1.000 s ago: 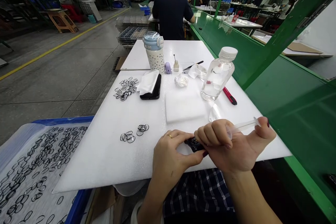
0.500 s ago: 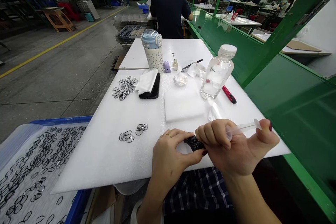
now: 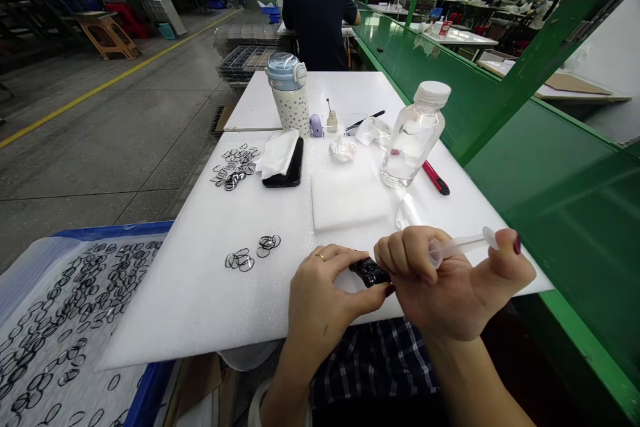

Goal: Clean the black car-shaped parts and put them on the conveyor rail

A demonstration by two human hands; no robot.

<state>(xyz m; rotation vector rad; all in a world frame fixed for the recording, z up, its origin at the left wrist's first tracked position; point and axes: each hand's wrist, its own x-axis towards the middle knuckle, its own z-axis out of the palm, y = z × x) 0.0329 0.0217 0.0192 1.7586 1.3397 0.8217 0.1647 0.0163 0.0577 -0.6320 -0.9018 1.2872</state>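
Near the table's front edge, my left hand (image 3: 323, 300) pinches a small glossy black part (image 3: 370, 271) between thumb and fingers. My right hand (image 3: 445, 280) is wrapped round a translucent syringe (image 3: 463, 247), its thumb against the plunger end at the right. The syringe's front end is hidden by the right fingers, which touch the black part. Two small groups of thin black rings (image 3: 240, 259) lie left of my hands, and a larger pile of rings (image 3: 235, 165) is farther back. A white foam sheet (image 3: 349, 200) lies just beyond my hands.
A clear bottle (image 3: 415, 137), a red cutter (image 3: 436, 178), crumpled tissue (image 3: 343, 149), a cloth-covered black phone (image 3: 290, 177) and a dotted cup (image 3: 291, 103) stand or lie farther back. A blue-edged tray (image 3: 150, 387) of rings is at the left. A person (image 3: 320, 20) sits ahead.
The view has shifted very slightly. My right thumb, on the plunger end, sits a little farther right and lower. Both hands keep their holds.
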